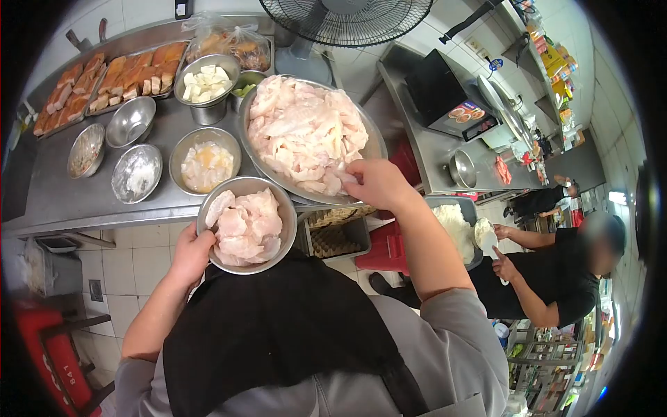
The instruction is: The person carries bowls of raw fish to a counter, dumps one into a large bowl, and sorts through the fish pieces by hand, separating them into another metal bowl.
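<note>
My left hand (192, 254) grips the rim of a steel bowl (290, 233) at its left side, thumb over the edge. Pieces of pale raw meat (248, 228) fill that bowl, which is close to my apron. At the right edge of a much larger steel basin (377, 142), my right hand (372, 184) has its fingers pinched on a piece of raw meat (338, 182). The basin is heaped with similar raw chicken-like pieces (306, 128).
On the steel counter (69, 198) are a bowl with yellowish liquid (206, 167), a bowl of white powder (137, 174), white chunks (206, 85) and trays of browned meat (139, 73). A fan (347, 21) stands behind. A co-worker (542, 267) is at the right.
</note>
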Tool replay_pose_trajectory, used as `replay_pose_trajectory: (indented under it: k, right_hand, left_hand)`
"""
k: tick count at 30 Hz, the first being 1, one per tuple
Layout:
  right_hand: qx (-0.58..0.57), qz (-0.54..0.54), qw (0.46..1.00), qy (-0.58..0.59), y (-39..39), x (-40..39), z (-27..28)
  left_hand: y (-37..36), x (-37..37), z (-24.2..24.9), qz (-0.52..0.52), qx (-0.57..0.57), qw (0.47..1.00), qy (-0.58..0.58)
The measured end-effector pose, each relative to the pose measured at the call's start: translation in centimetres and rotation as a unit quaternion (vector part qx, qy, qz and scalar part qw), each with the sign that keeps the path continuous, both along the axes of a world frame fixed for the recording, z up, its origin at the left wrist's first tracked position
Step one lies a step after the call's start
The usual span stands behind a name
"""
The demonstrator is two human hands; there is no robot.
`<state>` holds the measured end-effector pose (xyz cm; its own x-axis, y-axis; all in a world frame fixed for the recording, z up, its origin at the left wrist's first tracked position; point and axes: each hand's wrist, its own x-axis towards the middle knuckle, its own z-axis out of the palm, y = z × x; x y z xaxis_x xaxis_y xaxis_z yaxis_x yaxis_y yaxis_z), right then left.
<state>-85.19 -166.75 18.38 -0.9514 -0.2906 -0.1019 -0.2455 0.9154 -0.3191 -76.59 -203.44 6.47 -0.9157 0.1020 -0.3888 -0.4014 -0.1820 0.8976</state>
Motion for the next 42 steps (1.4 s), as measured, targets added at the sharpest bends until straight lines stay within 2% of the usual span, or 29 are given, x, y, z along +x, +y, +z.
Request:
replay_pose_trajectory:
  k: [2,4,6,7,10,13,16,19,22,24,25,26,27,28,30,33,36,37,42]
  right_hand:
    - [-0.014,-0.022,1.0,-0.003,0.8,-1.1,-1.4]
    - [-0.171,-0.044,0.978,-0.113,1.8,-1.5,-0.7]
    - [-0.307,-0.101,0.914,-0.244,1.6,-1.1,1.7]
    - [-0.332,-0.076,0.904,-0.26,3.1,-1.5,0.8]
    - [-0.397,-0.043,0.876,-0.272,3.0,-1.6,1.0]
    - [-0.405,-0.059,0.868,-0.28,1.4,-1.0,2.0]
    - [-0.362,-0.092,0.892,-0.255,1.0,-1.8,2.3]
    - [-0.329,-0.134,0.924,-0.142,0.9,-3.3,2.1]
    - [-0.465,-0.067,0.878,-0.089,-1.7,-3.5,3.8]
    - [-0.255,-0.034,0.965,-0.05,-0.8,-4.9,3.6]
    - [-0.069,-0.016,0.996,-0.062,0.1,-5.7,4.1]
    - [0.121,0.003,0.99,-0.073,0.7,-6.1,4.2]
    - [0.261,0.013,0.959,-0.11,0.4,-6.1,3.4]
    - [0.312,0.048,0.944,-0.1,0.4,-5.2,2.6]
    - [0.287,0.034,0.957,-0.014,1.3,-4.8,-1.5]
    - [0.194,0.014,0.981,-0.018,2.5,-6.4,-3.1]
    - [0.022,0.01,0.999,-0.047,4.6,-7.1,-1.8]
    - [-0.031,-0.054,0.989,-0.135,5.0,-7.4,-0.6]
    - [-0.186,-0.048,0.967,-0.168,5.8,-7.1,3.0]
  left_hand:
    - [0.0,-0.2,0.0,-0.004,-0.004,1.0,0.002]
    - [0.0,-0.1,0.1,-0.007,-0.005,1.0,0.009]
    - [0.0,-0.2,-0.2,-0.002,0.004,1.0,0.015]
    - [0.0,-0.2,-0.2,-0.001,0.008,1.0,0.016]
    - [0.1,-0.2,-0.2,0.001,-0.002,1.0,0.008]
    - [-0.1,-0.2,0.1,-0.01,-0.002,1.0,0.006]
    - [0.0,-0.2,0.4,-0.014,-0.013,1.0,0.005]
    - [-0.1,-0.2,-0.3,-0.008,0.01,1.0,0.006]
    - [0.4,-0.2,0.3,-0.005,0.024,1.0,0.0]
    - [0.4,-0.2,0.0,-0.009,0.017,1.0,-0.002]
    - [0.3,-0.2,-0.1,-0.009,0.014,1.0,-0.002]
    - [0.2,-0.2,-0.1,-0.01,0.007,1.0,0.001]
    - [0.2,-0.1,0.0,-0.011,0.001,1.0,0.004]
    - [0.2,-0.1,0.0,-0.01,-0.004,1.0,0.006]
    - [0.0,-0.1,-0.4,-0.011,0.01,1.0,0.004]
    - [-0.1,0.0,-0.6,-0.009,0.001,1.0,-0.001]
    - [0.0,0.2,-0.1,0.001,-0.006,1.0,0.005]
    - [0.1,0.1,0.1,0.006,-0.004,1.0,0.008]
    - [0.0,0.0,-0.5,0.006,-0.007,1.0,-0.003]
